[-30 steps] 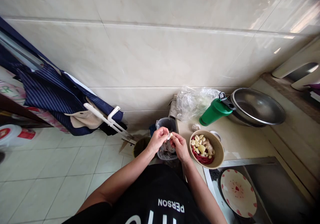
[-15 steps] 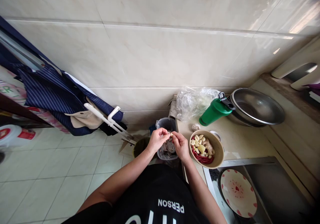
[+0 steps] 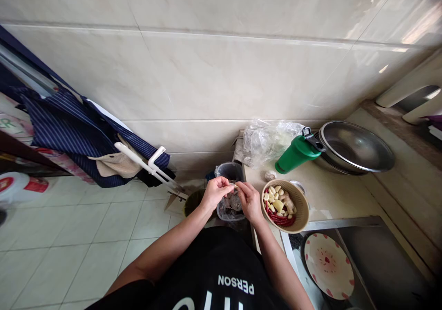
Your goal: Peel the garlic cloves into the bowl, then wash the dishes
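Note:
My left hand (image 3: 214, 193) and my right hand (image 3: 249, 200) meet over a small bin lined with a clear bag (image 3: 230, 177), which stands on the floor beside the counter. Both pinch a small pale garlic clove (image 3: 235, 187) between their fingertips. Peelings lie inside the bin. Just right of my right hand, a beige bowl (image 3: 303, 215) on the counter holds peeled garlic cloves, a piece of ginger and red chillies. One unpeeled garlic bulb (image 3: 270, 175) lies on the counter behind the bowl.
A crumpled clear plastic bag (image 3: 267, 139), a green bottle (image 3: 296, 153) lying tilted and a steel basin (image 3: 355, 147) sit at the counter's back. A red-patterned plate (image 3: 328, 266) lies in the sink. Striped blue cloth (image 3: 69, 130) and a white hanger (image 3: 148, 165) lean against the left wall.
Both hands have stayed over the bin, their fingertips working closer together on the clove; the white skin seen earlier between them no longer shows.

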### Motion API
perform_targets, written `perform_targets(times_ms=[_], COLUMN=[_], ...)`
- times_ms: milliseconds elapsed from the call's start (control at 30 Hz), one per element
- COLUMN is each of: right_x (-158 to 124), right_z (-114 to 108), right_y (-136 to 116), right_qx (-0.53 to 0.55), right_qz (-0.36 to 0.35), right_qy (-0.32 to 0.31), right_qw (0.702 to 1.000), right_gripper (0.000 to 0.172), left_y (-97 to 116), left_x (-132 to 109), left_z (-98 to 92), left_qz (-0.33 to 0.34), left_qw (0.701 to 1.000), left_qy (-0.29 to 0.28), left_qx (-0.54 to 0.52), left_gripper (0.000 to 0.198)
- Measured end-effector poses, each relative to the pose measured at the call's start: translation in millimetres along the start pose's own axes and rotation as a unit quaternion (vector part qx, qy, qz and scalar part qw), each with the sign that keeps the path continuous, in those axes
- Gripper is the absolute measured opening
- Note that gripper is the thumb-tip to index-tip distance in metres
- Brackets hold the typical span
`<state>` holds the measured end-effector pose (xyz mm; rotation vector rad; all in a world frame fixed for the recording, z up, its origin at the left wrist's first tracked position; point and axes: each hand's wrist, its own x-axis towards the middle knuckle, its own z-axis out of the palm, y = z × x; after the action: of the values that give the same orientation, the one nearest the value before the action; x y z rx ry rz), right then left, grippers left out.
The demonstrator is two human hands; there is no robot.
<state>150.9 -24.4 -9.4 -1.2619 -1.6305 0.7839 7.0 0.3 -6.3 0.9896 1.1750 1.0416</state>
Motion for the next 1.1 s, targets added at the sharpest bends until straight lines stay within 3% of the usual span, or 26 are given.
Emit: perform_targets(times_ms=[567,667,800,900,1000,1100], right_x=[-5,-6,-5,-2,-1,-1], right_z=[21,24,22,16,15,19], right_y=[1,3,6,6,4,6], right_qx=[-0.094,-0.061,-0.012,-0.014,0.024,0.148], right_qz=[-0.04,-0.024,0.003,0.002,0.011,0.096], right_qy=[0.0,0.02,0.019,0.001,-0.027,-0.009], right_qw=[0.995,0.998,1.0,1.0,0.999,0.984], right_gripper=[0.027,0.026,0.021,0.021,0.026,0.017], left_y=[-10,-10,-11,-12,-13,-12], left_x=[1,2,4,5,5,5], left_z=[4.1,4.3,1.2,-2.1,-2.9,-1.6], left_qz=[-0.019,-0.001,0.061,0.093,0.087,0.049], left_qw=[0.995,0.995,0.991,0.984,0.986,0.993], left_qy=[0.062,0.081,0.107,0.092,0.074,0.083], left_qx=[-0.078,-0.058,0.052,0.121,0.123,0.065], left_gripper=[0.017,0.017,0.014,0.011,0.011,0.01])
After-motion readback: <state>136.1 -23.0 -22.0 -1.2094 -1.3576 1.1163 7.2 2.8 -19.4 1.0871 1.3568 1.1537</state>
